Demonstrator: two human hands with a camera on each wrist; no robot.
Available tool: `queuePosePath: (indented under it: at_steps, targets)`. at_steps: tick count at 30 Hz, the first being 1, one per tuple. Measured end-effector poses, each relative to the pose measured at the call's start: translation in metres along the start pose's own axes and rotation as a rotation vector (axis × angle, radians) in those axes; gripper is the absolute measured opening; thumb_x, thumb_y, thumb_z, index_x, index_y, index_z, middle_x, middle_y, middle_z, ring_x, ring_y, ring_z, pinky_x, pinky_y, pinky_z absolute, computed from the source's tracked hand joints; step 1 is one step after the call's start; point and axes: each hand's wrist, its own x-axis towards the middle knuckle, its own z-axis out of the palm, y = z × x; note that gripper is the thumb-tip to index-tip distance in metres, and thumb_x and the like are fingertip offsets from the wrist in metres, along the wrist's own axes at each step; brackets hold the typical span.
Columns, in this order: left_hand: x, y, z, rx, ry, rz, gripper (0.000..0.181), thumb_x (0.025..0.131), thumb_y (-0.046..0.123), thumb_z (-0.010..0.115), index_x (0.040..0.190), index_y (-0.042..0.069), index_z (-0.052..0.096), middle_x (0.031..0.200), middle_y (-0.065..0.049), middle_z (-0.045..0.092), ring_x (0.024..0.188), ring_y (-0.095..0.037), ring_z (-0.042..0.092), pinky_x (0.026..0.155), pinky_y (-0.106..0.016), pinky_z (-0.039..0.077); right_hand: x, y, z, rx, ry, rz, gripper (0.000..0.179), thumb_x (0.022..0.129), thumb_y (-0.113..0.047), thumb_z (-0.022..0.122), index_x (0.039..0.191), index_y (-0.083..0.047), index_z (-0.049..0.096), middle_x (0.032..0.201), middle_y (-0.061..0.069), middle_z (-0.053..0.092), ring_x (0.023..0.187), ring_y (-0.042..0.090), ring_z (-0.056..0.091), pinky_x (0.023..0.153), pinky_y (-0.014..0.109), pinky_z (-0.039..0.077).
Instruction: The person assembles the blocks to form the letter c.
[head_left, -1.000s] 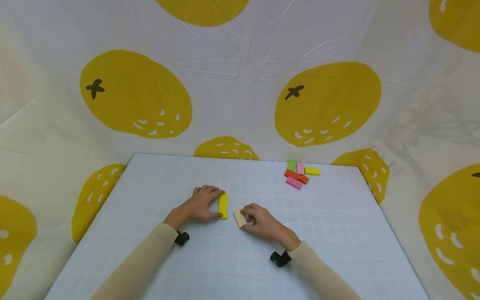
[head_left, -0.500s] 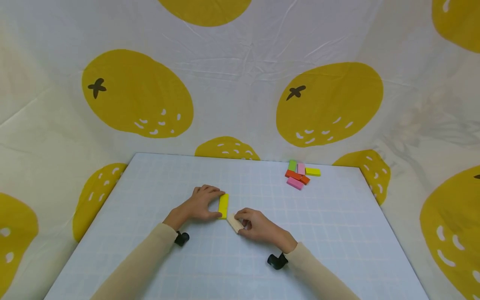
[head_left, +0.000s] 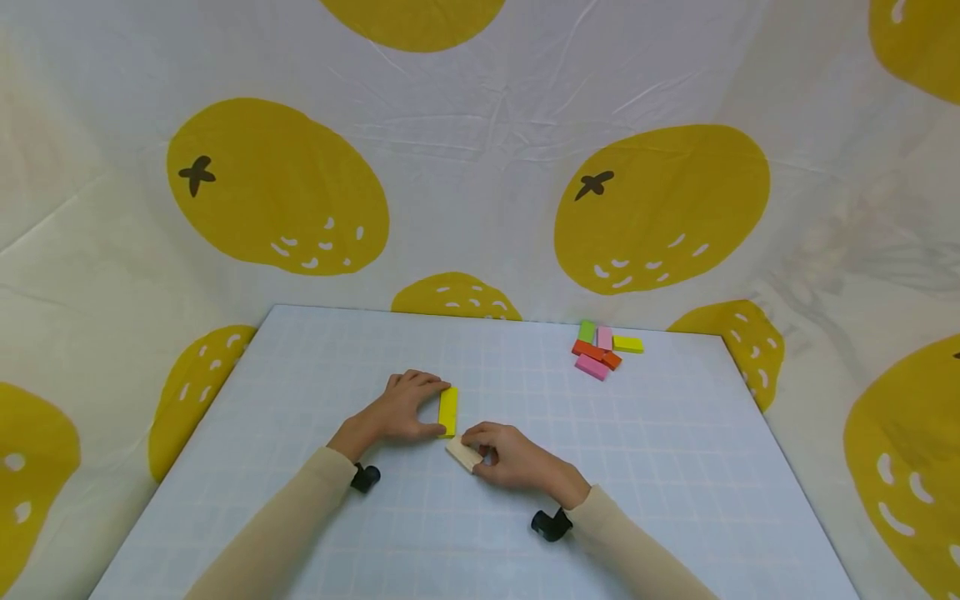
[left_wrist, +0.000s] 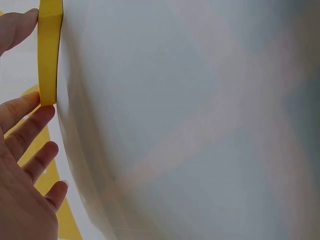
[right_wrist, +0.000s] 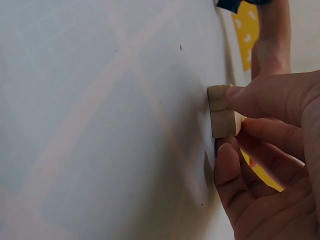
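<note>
A long yellow block [head_left: 447, 412] lies flat on the table left of centre. My left hand [head_left: 405, 408] holds it at its two ends, thumb at the near end and index finger at the far end. In the left wrist view the yellow block [left_wrist: 48, 60] sits between thumb and index finger, the other fingers spread below. Just nearer to me, my right hand [head_left: 513, 455] pinches a pale wooden block [head_left: 464, 455], lying slanted close to the yellow block's near end. In the right wrist view a seam runs across the wooden block [right_wrist: 222, 117].
At the table's back right lie several small blocks in a cluster: green [head_left: 587, 332], pink [head_left: 592, 367], orange [head_left: 588, 350] and yellow [head_left: 628, 344]. A pale checked cover lies on the table [head_left: 337, 350]. A fruit-patterned cloth [head_left: 465, 192] hangs behind it.
My right hand has moved left and toward me with the wooden block, turning it to a flatter slant near the yellow block's near end. My left hand and the yellow block have stayed put.
</note>
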Motion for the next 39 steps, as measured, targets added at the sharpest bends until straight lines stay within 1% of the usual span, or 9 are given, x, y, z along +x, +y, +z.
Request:
queuePosePath:
  at_steps: [4, 8, 13, 21, 27, 31, 39]
  targets:
    - [0.0, 0.0004, 0.0001, 0.0, 0.005, 0.005, 0.075, 0.087, 0.057, 0.072, 0.15, 0.021, 0.054, 0.151, -0.006, 0.053, 0.138, -0.031, 0.044, 0.106, -0.058, 0.034, 0.001, 0.0004, 0.0, -0.009, -0.008, 0.003, 0.04, 0.094, -0.01, 0.072, 0.133, -0.006, 0.067, 0.135, 0.005, 0.066, 0.094, 0.01, 0.059, 0.076, 0.017, 0.053]
    - [0.0007, 0.0004, -0.0001, 0.011, -0.011, -0.008, 0.076, 0.086, 0.058, 0.071, 0.15, 0.022, 0.053, 0.152, -0.006, 0.053, 0.139, -0.031, 0.043, 0.107, -0.058, 0.034, 0.0011, -0.0001, -0.001, -0.028, -0.014, 0.001, 0.04, 0.094, -0.011, 0.072, 0.133, -0.007, 0.068, 0.136, 0.004, 0.066, 0.097, 0.008, 0.059, 0.079, 0.017, 0.052]
    - [0.002, 0.0017, -0.0013, 0.015, -0.026, -0.021, 0.075, 0.086, 0.056, 0.071, 0.15, 0.021, 0.053, 0.152, -0.006, 0.053, 0.14, -0.033, 0.042, 0.109, -0.06, 0.033, 0.0013, 0.0002, -0.0022, -0.018, -0.022, 0.003, 0.039, 0.094, -0.011, 0.072, 0.133, -0.009, 0.069, 0.136, 0.001, 0.066, 0.099, 0.008, 0.059, 0.082, 0.018, 0.053]
    - [0.0006, 0.0031, -0.0024, 0.007, -0.012, -0.014, 0.074, 0.086, 0.055, 0.072, 0.149, 0.021, 0.054, 0.151, -0.006, 0.053, 0.139, -0.032, 0.043, 0.108, -0.059, 0.034, 0.0019, 0.0027, -0.0037, -0.027, -0.026, -0.043, 0.039, 0.094, -0.01, 0.071, 0.132, -0.009, 0.07, 0.136, 0.002, 0.066, 0.101, 0.009, 0.06, 0.081, 0.019, 0.054]
    - [0.0012, 0.0013, -0.0011, 0.021, -0.017, -0.018, 0.077, 0.085, 0.058, 0.072, 0.15, 0.022, 0.053, 0.152, -0.006, 0.053, 0.139, -0.031, 0.043, 0.108, -0.059, 0.034, 0.0032, 0.0024, -0.0015, -0.033, -0.016, -0.078, 0.037, 0.093, -0.013, 0.075, 0.129, -0.006, 0.071, 0.133, 0.006, 0.067, 0.095, 0.01, 0.062, 0.078, 0.017, 0.054]
    - [0.0016, 0.0009, -0.0005, 0.023, -0.012, -0.017, 0.077, 0.085, 0.059, 0.072, 0.15, 0.022, 0.054, 0.151, -0.005, 0.053, 0.139, -0.031, 0.043, 0.108, -0.059, 0.034, 0.0053, 0.0023, 0.001, -0.045, -0.015, -0.078, 0.039, 0.092, -0.017, 0.078, 0.129, -0.005, 0.071, 0.132, 0.007, 0.067, 0.092, 0.007, 0.062, 0.077, 0.015, 0.054]
    - [0.0012, 0.0015, -0.001, 0.016, -0.014, -0.018, 0.076, 0.085, 0.057, 0.072, 0.149, 0.022, 0.054, 0.151, -0.005, 0.053, 0.14, -0.032, 0.043, 0.108, -0.059, 0.034, 0.0085, -0.0004, 0.0054, -0.043, 0.002, -0.108, 0.039, 0.09, -0.016, 0.081, 0.125, -0.002, 0.072, 0.13, 0.01, 0.066, 0.085, 0.003, 0.061, 0.076, 0.014, 0.054]
